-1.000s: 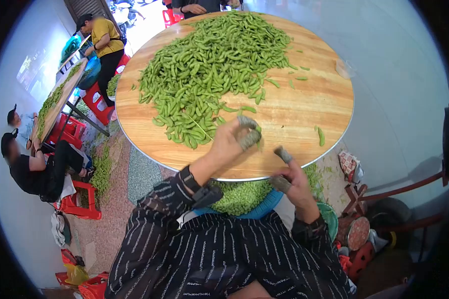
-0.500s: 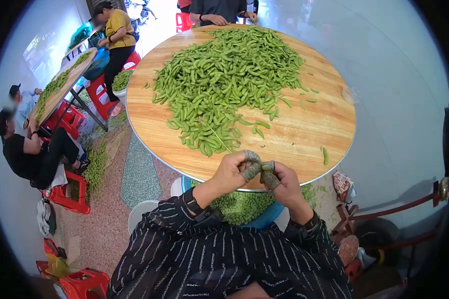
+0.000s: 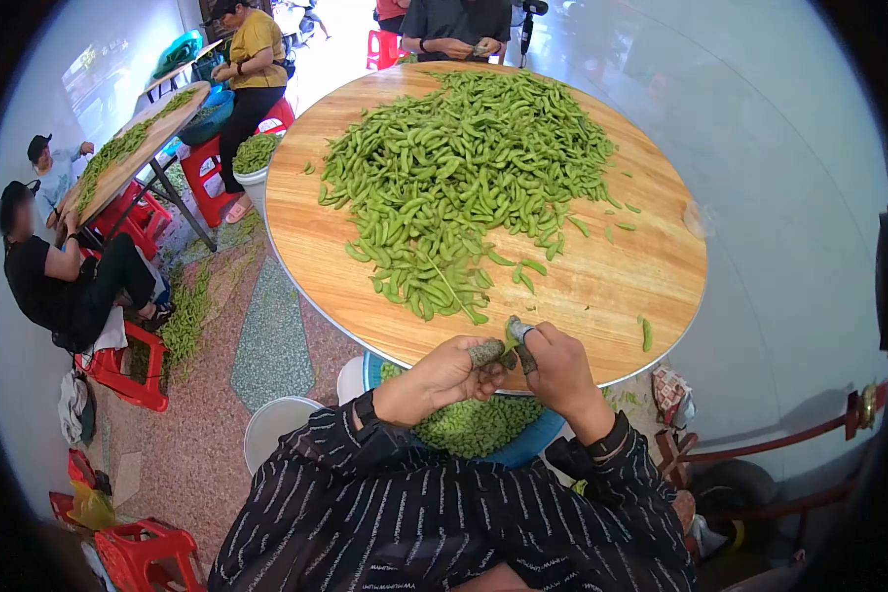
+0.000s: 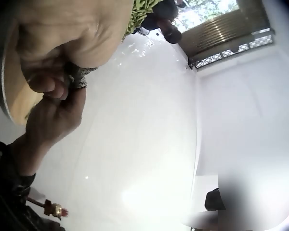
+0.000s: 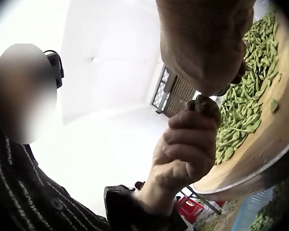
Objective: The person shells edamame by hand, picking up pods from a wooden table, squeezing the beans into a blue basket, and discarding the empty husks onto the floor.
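Over the near edge of the worktop (image 3: 607,281), fingers of the left hand (image 3: 442,373) and right hand (image 3: 559,370) pinch a green pod (image 3: 510,339) between them; a skewed squeeze could send its contents past the blue basin (image 3: 535,439) onto the floor (image 3: 207,444).

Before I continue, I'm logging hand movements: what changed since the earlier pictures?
The left hand has drawn back from beside the pile toward the near edge of the table; the right hand, apart at first, has joined it, both pinching a pod. The pile and lone pod look unmoved.
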The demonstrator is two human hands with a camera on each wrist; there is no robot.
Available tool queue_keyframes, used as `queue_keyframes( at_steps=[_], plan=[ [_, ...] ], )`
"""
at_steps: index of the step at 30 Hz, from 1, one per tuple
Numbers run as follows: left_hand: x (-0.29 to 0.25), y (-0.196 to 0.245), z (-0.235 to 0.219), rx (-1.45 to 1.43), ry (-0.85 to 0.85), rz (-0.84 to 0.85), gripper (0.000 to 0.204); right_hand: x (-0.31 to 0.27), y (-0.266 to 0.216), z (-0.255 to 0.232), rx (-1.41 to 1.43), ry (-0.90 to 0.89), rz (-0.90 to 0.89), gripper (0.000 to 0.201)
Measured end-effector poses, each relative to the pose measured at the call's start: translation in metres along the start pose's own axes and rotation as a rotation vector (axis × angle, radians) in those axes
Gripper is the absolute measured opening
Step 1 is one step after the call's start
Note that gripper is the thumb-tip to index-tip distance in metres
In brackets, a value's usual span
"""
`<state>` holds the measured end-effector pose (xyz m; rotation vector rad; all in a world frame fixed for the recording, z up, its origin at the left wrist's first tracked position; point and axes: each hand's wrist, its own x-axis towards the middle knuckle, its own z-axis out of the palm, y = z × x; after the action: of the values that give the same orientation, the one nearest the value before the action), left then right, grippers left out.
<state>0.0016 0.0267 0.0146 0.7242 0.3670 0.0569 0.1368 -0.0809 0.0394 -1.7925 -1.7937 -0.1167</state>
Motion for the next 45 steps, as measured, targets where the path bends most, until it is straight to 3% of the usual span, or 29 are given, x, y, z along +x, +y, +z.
queue_keyframes(
  at_steps=[2,4,5,7,8,10,11,13,17,33,36,38,39,41,42,44,45],
  plan=[
    [-0.001,-0.002,0.0,-0.071,0.008,-0.005,0.018,-0.003,0.001,0.003,0.047,0.05,0.019,0.028],
    [-0.005,0.002,0.003,0.018,0.073,0.148,0.015,-0.011,0.005,0.005,0.22,0.068,0.255,0.023],
    [-0.008,0.003,0.005,0.005,0.073,0.109,0.015,-0.014,0.003,0.002,0.222,0.056,0.295,0.023],
    [-0.01,0.006,0.008,0.539,0.207,0.409,0.013,-0.014,-0.003,-0.009,0.799,-0.01,0.585,0.015],
    [-0.009,0.004,0.006,0.528,0.199,0.373,0.013,-0.018,-0.006,-0.008,0.801,-0.012,0.625,0.015],
    [-0.009,0.001,0.001,1.195,0.272,0.703,0.017,-0.022,-0.012,-0.003,1.199,-0.079,0.686,0.01],
    [-0.009,0.0,0.001,1.189,0.264,0.679,0.017,-0.023,-0.014,-0.003,1.205,-0.077,0.711,0.01],
    [-0.008,0.003,0.004,1.552,0.228,0.871,0.021,-0.022,-0.014,-0.001,1.232,-0.127,0.729,0.01],
    [-0.009,0.001,0.004,1.691,0.224,0.848,0.026,-0.022,-0.013,0.002,1.266,-0.109,0.7,0.013],
    [-0.007,-0.014,0.002,1.897,0.143,0.747,0.047,-0.037,0.002,0.023,1.353,-0.084,0.682,0.009],
    [-0.004,-0.017,0.001,1.82,0.114,0.799,0.044,-0.04,0.001,0.028,1.442,-0.081,0.677,0.009],
    [-0.002,-0.024,-0.001,1.626,0.121,0.986,0.037,-0.043,-0.002,0.029,1.449,-0.045,0.618,0.006],
    [0.0,-0.029,-0.001,1.629,0.116,0.985,0.037,-0.044,-0.001,0.032,1.451,-0.04,0.618,0.006],
    [0.006,-0.038,-0.001,1.431,0.206,1.145,0.028,-0.047,0.003,0.04,1.363,0.012,0.437,0.006],
    [0.006,-0.042,0.001,1.431,0.202,1.142,0.028,-0.047,0.003,0.041,1.363,0.015,0.44,0.006],
    [0.004,-0.048,0.003,1.029,0.319,0.813,0.018,-0.046,0.003,0.043,1.173,0.086,0.325,0.005],
    [0.004,-0.047,0.001,1.03,0.319,0.813,0.018,-0.046,0.005,0.042,1.174,0.087,0.324,0.005]
  ],
)
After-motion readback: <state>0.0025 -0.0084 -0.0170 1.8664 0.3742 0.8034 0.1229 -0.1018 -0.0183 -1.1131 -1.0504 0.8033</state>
